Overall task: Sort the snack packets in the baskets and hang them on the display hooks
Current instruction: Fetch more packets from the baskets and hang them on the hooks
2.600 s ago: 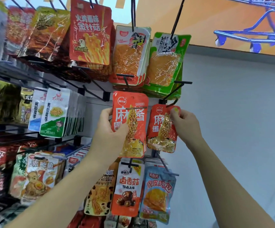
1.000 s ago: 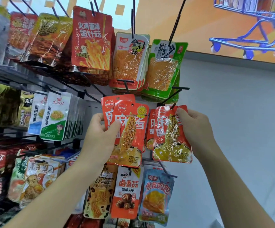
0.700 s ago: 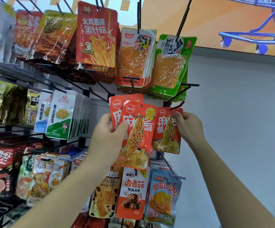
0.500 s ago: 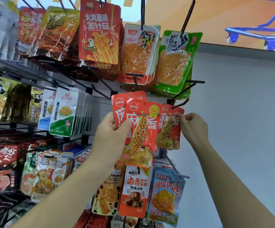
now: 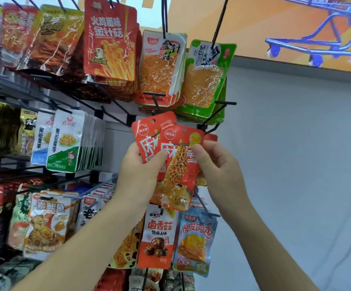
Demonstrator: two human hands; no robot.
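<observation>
My left hand [image 5: 140,172] grips two orange-red snack packets fanned out in front of the display rack. The front packet [image 5: 180,171] shows a golden snack through its window, and the rear packet [image 5: 149,131] sticks out at the upper left. My right hand [image 5: 219,173] pinches the front packet's right edge, thumb on its face. Behind my right hand, a matching orange packet [image 5: 211,138] hangs on a black display hook [image 5: 213,127], mostly hidden.
Rows of black hooks carry other packets: a red mushroom packet [image 5: 110,43], a green packet [image 5: 207,80], white-green packets [image 5: 65,141], an orange packet [image 5: 159,238] and a blue one [image 5: 196,241] just below my hands. Grey floor [image 5: 296,164] lies to the right.
My right hand let go of the orange packet it was hanging on the hook and moved left to the front packet in my left hand. My left hand stayed roughly in place.
</observation>
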